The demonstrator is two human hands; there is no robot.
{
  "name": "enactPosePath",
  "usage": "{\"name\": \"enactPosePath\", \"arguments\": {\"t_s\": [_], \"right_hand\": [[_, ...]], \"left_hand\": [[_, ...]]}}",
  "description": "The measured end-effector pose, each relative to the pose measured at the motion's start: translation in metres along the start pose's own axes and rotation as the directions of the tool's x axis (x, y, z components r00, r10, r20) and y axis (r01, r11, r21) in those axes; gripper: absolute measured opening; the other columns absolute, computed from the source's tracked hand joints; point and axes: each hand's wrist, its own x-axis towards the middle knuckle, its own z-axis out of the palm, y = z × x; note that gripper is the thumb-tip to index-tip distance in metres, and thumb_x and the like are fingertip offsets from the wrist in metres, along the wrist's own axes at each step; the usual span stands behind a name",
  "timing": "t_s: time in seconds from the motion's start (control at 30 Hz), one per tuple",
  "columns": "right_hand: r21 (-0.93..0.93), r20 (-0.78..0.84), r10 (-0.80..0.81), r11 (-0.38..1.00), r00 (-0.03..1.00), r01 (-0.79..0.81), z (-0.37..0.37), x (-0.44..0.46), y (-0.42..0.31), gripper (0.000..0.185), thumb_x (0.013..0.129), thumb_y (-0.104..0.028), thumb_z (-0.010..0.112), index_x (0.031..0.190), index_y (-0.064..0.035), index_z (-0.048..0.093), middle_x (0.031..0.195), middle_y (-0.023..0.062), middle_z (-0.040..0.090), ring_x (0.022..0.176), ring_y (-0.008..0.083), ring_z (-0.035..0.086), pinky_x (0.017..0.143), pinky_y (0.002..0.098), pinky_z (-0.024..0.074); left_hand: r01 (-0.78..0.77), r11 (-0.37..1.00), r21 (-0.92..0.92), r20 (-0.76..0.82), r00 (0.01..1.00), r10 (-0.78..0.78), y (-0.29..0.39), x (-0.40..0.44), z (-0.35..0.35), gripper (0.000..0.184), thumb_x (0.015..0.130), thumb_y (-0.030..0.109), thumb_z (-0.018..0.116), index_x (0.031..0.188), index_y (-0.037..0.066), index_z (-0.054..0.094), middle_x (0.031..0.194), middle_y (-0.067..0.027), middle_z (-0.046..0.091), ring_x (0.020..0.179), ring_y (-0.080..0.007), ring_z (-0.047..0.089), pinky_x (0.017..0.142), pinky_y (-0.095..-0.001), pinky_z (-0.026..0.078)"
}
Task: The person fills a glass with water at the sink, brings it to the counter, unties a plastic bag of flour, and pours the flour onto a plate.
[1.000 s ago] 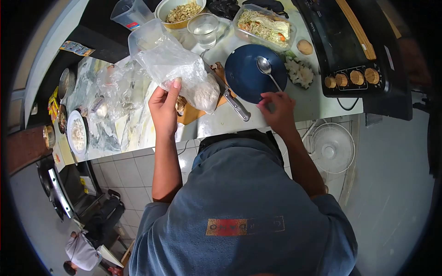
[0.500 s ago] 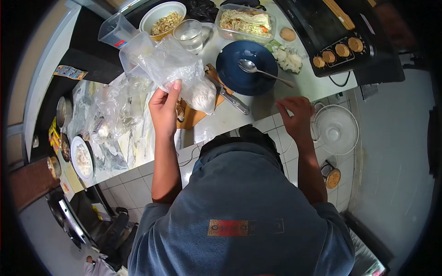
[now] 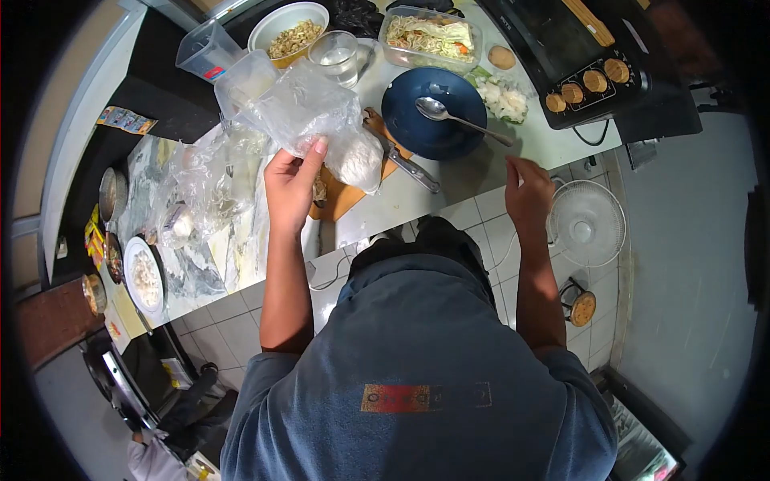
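My left hand [image 3: 290, 186] is closed on a clear plastic bag [image 3: 309, 104], holding it up above the counter. A lump of white powder [image 3: 357, 163] fills the bag's bottom corner. My right hand [image 3: 530, 191] is at the counter's front edge, fingers drawn together, with nothing visible in them. Just beyond its fingertips is the handle end of a metal spoon [image 3: 461, 122], which rests in a dark blue bowl [image 3: 409, 132]. Beneath the bag, partly covered, lies a wooden cutting board [image 3: 343, 202] with a knife [image 3: 415, 171] beside it.
At the back stand a glass of water [image 3: 335, 62], a white bowl of chopped food [image 3: 290, 36] and a container of shredded vegetables [image 3: 431, 38]. A black oven [image 3: 589, 72] is at right. Crumpled plastic bags [image 3: 208, 180] and a white plate [image 3: 144, 276] are at left.
My right hand's fingers have drawn closer together, near the spoon handle. The bag in my left hand has shifted slightly. The view has moved a little.
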Motion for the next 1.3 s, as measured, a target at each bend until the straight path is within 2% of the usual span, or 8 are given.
{"name": "enactPosePath", "arguments": {"t_s": [0.17,0.23,0.37,0.43,0.53,0.63,1.17,1.3], "right_hand": [[0.068,-0.273,-0.029,0.996,0.962,0.049,0.009,0.040,-0.010,0.027,0.083,-0.030,0.072,0.100,-0.0084,0.068,0.091,0.0115,0.069,0.087,0.0325,0.066,0.080,0.0451,0.0500],[0.078,0.087,0.158,0.983,0.984,-0.165,0.017,0.051,-0.003,0.033,0.085,-0.036,0.070,0.098,-0.0054,0.068,0.089,0.0137,0.070,0.085,0.0353,0.067,0.078,0.0452,0.0511],[0.107,0.369,0.142,0.975,0.919,-0.194,0.023,0.071,0.011,0.037,0.087,-0.039,0.066,0.095,-0.0023,0.070,0.089,0.0159,0.071,0.081,0.0331,0.069,0.075,0.0416,0.0526],[0.276,0.513,0.226,0.871,0.828,-0.408,0.016,0.079,0.010,0.035,0.088,-0.034,0.067,0.096,-0.0007,0.072,0.085,0.0125,0.072,0.076,0.0215,0.069,0.072,0.0341,0.0522],[0.642,0.430,0.174,0.631,0.886,-0.436,0.048,0.083,0.043,0.029,0.091,-0.027,0.068,0.100,-0.0002,0.072,0.086,0.0074,0.073,0.076,0.0108,0.067,0.071,0.0263,0.0508],[0.745,0.316,0.139,0.576,0.939,-0.336,0.049,0.096,0.050,0.024,0.092,-0.020,0.067,0.104,0.0011,0.071,0.088,0.0042,0.073,0.078,0.0074,0.065,0.073,0.0232,0.0502],[0.802,0.434,0.157,0.382,0.887,-0.460,0.063,0.107,0.066,0.029,0.096,-0.022,0.062,0.112,0.0011,0.069,0.095,0.0065,0.072,0.079,0.0076,0.058,0.075,0.0216,0.0466],[0.873,0.464,0.175,0.077,0.868,-0.482,0.055,0.100,0.090,0.026,0.097,-0.017,0.059,0.114,0.0025,0.064,0.098,0.0111,0.071,0.079,0.0092,0.058,0.074,0.0225,0.0461]], "left_hand": [[0.005,1.000,0.007,-0.052,0.999,-0.005,0.004,-0.004,0.008,0.019,0.092,0.011,0.069,0.107,0.000,0.069,0.098,-0.0026,0.070,0.086,-0.0071,0.059,0.079,-0.0238,0.046],[0.012,1.000,0.004,-0.078,0.997,-0.012,0.002,-0.005,0.009,0.019,0.092,0.012,0.069,0.107,0.000,0.069,0.097,-0.0027,0.070,0.086,-0.0072,0.059,0.078,-0.0238,0.046],[0.036,0.996,0.080,-0.113,0.993,-0.027,0.001,-0.007,0.014,0.019,0.092,0.014,0.070,0.105,0.000,0.069,0.094,-0.0024,0.069,0.084,-0.0063,0.059,0.076,-0.0230,0.045],[0.045,0.995,0.087,-0.137,0.990,-0.033,0.000,-0.007,0.018,0.020,0.092,0.015,0.070,0.105,0.000,0.070,0.093,-0.0024,0.069,0.083,-0.0060,0.059,0.075,-0.0226,0.045],[0.071,0.995,0.068,-0.190,0.980,-0.057,-0.001,-0.008,0.023,0.019,0.092,0.014,0.069,0.104,0.000,0.070,0.092,-0.0024,0.069,0.081,-0.0060,0.059,0.073,-0.0225,0.045],[0.048,0.997,0.054,-0.237,0.971,-0.034,-0.002,-0.010,0.030,0.018,0.092,0.014,0.069,0.103,0.000,0.070,0.091,-0.0027,0.070,0.080,-0.0060,0.059,0.072,-0.0223,0.045],[0.018,0.996,0.082,-0.353,0.936,0.012,-0.011,-0.016,0.046,0.019,0.093,0.014,0.068,0.103,-0.001,0.069,0.094,-0.0031,0.069,0.083,-0.0064,0.059,0.074,-0.0221,0.045],[0.019,0.996,0.093,-0.365,0.931,0.016,-0.010,-0.014,0.048,0.020,0.093,0.015,0.068,0.104,-0.002,0.069,0.095,-0.0040,0.069,0.084,-0.0079,0.060,0.077,-0.0226,0.045]]}}
